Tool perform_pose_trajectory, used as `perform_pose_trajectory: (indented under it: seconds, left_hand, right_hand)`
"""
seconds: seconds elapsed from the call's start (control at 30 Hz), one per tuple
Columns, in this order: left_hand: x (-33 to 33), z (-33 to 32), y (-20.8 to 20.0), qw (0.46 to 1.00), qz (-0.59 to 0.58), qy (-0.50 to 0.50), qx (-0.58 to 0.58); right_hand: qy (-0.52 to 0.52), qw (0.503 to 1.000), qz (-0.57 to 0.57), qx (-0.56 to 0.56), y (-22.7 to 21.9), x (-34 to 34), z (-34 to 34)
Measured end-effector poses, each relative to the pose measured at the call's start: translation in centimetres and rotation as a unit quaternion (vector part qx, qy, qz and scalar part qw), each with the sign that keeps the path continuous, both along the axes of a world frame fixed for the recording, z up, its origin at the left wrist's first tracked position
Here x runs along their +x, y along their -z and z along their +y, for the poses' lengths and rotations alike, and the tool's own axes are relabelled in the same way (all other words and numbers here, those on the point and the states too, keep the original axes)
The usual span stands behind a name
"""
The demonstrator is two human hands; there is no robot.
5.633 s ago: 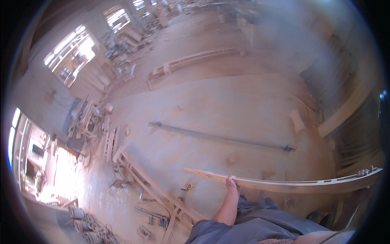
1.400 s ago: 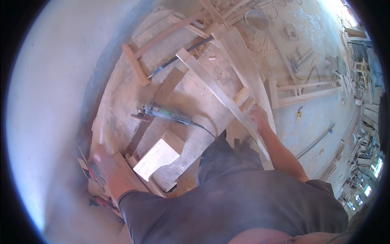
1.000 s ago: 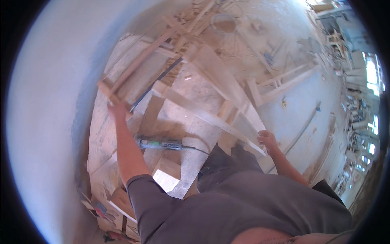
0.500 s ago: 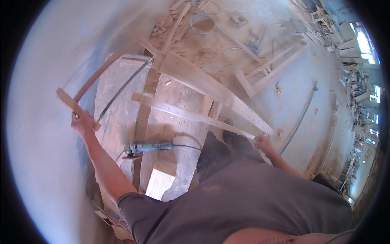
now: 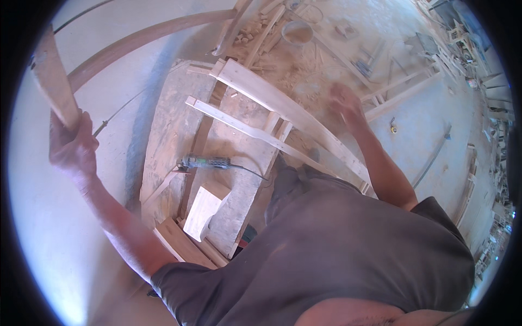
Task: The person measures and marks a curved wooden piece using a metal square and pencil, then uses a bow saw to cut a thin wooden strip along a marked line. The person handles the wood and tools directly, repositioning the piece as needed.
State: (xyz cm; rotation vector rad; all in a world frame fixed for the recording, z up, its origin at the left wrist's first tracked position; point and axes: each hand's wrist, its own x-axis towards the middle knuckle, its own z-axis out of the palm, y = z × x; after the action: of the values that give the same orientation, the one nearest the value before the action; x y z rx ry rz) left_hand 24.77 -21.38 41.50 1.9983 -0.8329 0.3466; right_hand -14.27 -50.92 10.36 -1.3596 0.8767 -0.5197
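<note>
My left hand [image 5: 76, 144] is wrapped round the lower end of one upright of a wooden frame saw [image 5: 152, 35], raised at the left beside the pale wall. The thin blade runs from near my fist toward the far upright. My right hand [image 5: 345, 100] is empty as far as I can see, stretched out beyond the workpiece over the floor; its fingers are smeared by motion. Between my hands lies a joined wooden frame, with a wide curved board [image 5: 293, 111] and a narrower rail [image 5: 234, 124], resting partly on the workbench [image 5: 160, 130].
An angle grinder [image 5: 205, 162] lies on the bench with its cord trailing toward me. Nearer stands a shaped wood block [image 5: 204, 212]. Beyond are a round basin [image 5: 297, 32], offcuts and shavings on the floor. A tape measure [image 5: 393, 129] and wooden frame parts [image 5: 405, 89] lie at the right.
My left hand has lifted the frame saw up and to the left. My right hand has left the near end of the wooden workpiece and reached forward past it.
</note>
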Motion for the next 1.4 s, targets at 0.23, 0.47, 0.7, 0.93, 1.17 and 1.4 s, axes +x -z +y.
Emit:
perform_pose_trajectory:
  seconds: [0.23, 0.47, 0.7, 0.93, 1.17, 1.4]
  left_hand:
    - [-2.9, -0.2, -4.8, 1.000, 0.010, 0.022, -0.008]
    - [1.8, -0.7, 0.1, 0.989, 0.110, 0.086, -0.038]
    - [5.3, -6.8, 7.9, 0.977, 0.175, 0.116, -0.030]
    - [12.1, -9.1, 15.0, 0.956, 0.260, 0.134, 0.018]
    - [13.7, -10.1, 20.4, 0.986, 0.139, 0.029, 0.083]
    - [7.5, -6.4, 32.6, 0.899, 0.423, -0.113, 0.012]
  right_hand:
    - [-0.004, 0.989, -0.146, 0.036, -4.9, 5.5, -4.0]
    - [-0.165, 0.900, -0.319, 0.246, -3.8, 1.1, -2.2]
    - [-0.147, 0.917, -0.238, 0.285, -2.2, 0.6, 1.3]
    - [-0.137, 0.911, -0.285, 0.264, -8.2, 3.2, 3.9]
    - [-0.171, 0.881, -0.288, 0.335, -12.1, 7.2, 8.7]
    - [-0.158, 0.887, -0.289, 0.322, -11.1, 10.5, 9.7]
